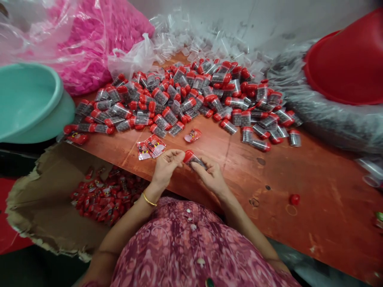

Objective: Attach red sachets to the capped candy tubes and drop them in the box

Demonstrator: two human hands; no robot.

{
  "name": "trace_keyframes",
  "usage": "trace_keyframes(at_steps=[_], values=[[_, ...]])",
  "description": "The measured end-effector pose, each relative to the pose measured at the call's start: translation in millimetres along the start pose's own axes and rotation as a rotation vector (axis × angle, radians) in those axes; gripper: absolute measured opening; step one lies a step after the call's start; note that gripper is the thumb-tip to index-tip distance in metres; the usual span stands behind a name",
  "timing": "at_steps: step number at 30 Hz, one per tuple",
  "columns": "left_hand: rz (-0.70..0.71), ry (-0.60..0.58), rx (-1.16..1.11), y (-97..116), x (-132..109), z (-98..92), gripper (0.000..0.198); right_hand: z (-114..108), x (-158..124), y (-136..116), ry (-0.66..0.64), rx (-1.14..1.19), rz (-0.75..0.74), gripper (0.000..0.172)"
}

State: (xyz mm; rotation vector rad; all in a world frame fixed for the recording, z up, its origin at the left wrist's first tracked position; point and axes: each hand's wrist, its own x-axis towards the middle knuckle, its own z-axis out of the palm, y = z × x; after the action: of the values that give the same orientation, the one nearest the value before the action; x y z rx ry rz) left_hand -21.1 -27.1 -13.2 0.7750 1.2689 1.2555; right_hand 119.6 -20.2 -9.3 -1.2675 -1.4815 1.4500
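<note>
My left hand (166, 165) and my right hand (211, 175) meet at the near edge of the brown table (299, 179). Both pinch one small clear container with a red cap (191, 158). The right hand's fingers wrap its clear end; the left hand's fingertips close by its red cap. A small stack of red printed stickers (151, 146) lies just left of my hands. One labelled container (192, 135) lies alone ahead of them. A big heap of red-capped containers (191, 99) spreads across the middle of the table.
A cardboard box (44, 207) at lower left holds several labelled containers (101, 197). Teal basins (30, 103) sit at left, a bag of pink pieces (98, 40) behind them. Clear empty containers (191, 36) lie at the back. A red basin (347, 67) rests on plastic bags at right. A loose red cap (295, 199) lies on the table.
</note>
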Motion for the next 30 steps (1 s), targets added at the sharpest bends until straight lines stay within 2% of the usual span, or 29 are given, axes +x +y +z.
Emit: trace_keyframes(at_steps=[2,5,8,11,13,16,20,22,26,30], values=[[0.064,0.039,0.148,1.6,8.8,-9.2,0.033,-0.1,-0.6,6.3,0.015,-0.01,0.018,0.024],[0.221,0.135,0.501,8.7,25.2,-15.7,0.023,-3.4,-2.6,21.3,0.01,-0.085,0.078,0.026],[0.338,0.06,0.907,19.5,47.4,-5.8,0.024,-12.8,-5.1,32.8,0.04,-0.314,0.076,0.029],[0.247,-0.035,1.213,26.0,75.5,14.9,0.039,-26.6,-4.7,31.5,0.068,-0.624,0.086,0.029],[0.158,-0.072,1.322,25.3,93.6,28.5,0.049,-35.6,-2.4,25.5,0.038,-0.768,0.11,0.027],[0.12,-0.111,1.4,19.8,113.2,42.7,0.051,-44.5,2.0,18.5,-0.026,-0.832,0.113,0.026],[0.061,-0.164,1.451,15.2,121.7,50.8,0.039,-45.7,4.3,22.1,-0.043,-0.798,0.096,0.028],[0.039,-0.17,1.443,14.5,120.0,51.1,0.031,-44.7,3.6,25.8,-0.025,-0.801,0.102,0.029],[0.084,-0.158,1.391,10.2,111.2,45.3,0.024,-48.4,2.9,26.4,0.063,-0.869,0.146,0.027],[0.16,-0.048,1.32,2.4,104.5,39.6,0.025,-57.9,8.9,22.9,0.183,-1.093,0.121,0.024]])
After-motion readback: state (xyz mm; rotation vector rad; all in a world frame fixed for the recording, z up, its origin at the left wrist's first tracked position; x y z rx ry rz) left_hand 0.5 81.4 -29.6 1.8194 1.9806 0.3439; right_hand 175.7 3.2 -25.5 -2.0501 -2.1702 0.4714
